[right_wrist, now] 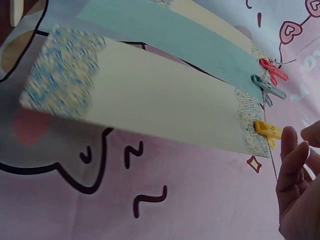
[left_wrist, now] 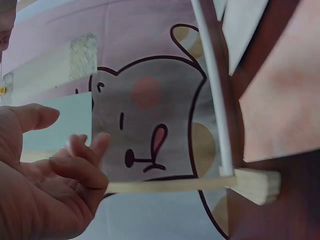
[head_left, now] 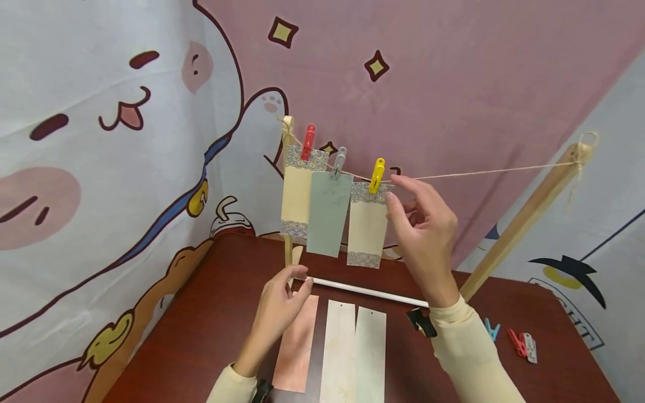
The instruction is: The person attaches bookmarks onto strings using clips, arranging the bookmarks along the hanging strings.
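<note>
A thin string [head_left: 463, 174] carries three paper strips held by clothespins. The nearest, a cream strip with patterned ends [head_left: 367, 226], hangs from a yellow clothespin [head_left: 377, 176]. Beside it a pale green strip [head_left: 330, 215] hangs from a grey clothespin [head_left: 339, 162], and another cream strip [head_left: 297, 193] from a red clothespin [head_left: 308, 143]. My right hand [head_left: 425, 229] is at the yellow clothespin's right, thumb and forefinger parted, nothing between them; in the right wrist view its fingertips come close to that clothespin [right_wrist: 268, 130]. Lower down, my left hand [head_left: 282, 299] is loosely curled and holds nothing.
Wooden posts [head_left: 529, 218] carry the string, with a white rod [head_left: 368, 289] low between them. On the dark red table [head_left: 191, 336] lie a pink strip [head_left: 297, 347], a whitish strip [head_left: 337, 347] and a pale green one [head_left: 371, 352]. Spare clothespins [head_left: 517, 341] lie at right.
</note>
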`<state>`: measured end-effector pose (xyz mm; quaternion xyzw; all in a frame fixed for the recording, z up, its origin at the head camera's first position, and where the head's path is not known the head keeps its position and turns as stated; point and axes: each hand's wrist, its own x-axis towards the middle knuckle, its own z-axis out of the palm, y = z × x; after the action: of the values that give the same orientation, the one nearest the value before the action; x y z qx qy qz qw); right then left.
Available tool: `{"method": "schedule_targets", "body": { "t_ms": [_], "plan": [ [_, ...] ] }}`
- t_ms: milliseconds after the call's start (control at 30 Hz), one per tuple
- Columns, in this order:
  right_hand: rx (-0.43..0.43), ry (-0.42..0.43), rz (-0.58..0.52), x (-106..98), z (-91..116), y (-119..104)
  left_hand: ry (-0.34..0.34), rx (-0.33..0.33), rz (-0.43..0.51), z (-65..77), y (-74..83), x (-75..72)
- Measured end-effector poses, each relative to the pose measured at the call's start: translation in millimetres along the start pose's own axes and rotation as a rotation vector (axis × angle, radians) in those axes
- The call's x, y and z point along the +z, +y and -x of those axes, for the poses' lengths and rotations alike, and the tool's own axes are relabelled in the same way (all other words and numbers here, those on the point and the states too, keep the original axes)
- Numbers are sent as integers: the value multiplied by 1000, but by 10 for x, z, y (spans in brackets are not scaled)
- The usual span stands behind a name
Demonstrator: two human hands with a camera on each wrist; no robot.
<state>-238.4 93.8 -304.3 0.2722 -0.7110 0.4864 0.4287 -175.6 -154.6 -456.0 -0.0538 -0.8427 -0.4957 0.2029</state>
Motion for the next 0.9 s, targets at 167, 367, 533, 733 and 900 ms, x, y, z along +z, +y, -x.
{"method": "schedule_targets", "body": {
  "t_ms": [167, 367, 533, 733, 900],
  "plan": [
    [-34, -16, 6, -46, 154, 71, -18, -69, -39, 113, -116, -39],
    [-56, -61, 39, -73, 301, 154, -56, -155, -71, 201, -170, -69],
    [-47, -69, 68, -154, 428, 172, -91, -151, -136, 264, -208, -68],
    [-39, -61, 88, -262, 524, 60, -130, -172, -190, 334, -286, -89],
    [-18, -49, 89, -333, 594, -12, -168, -205, -241, 391, -340, -127]
  ]
}}
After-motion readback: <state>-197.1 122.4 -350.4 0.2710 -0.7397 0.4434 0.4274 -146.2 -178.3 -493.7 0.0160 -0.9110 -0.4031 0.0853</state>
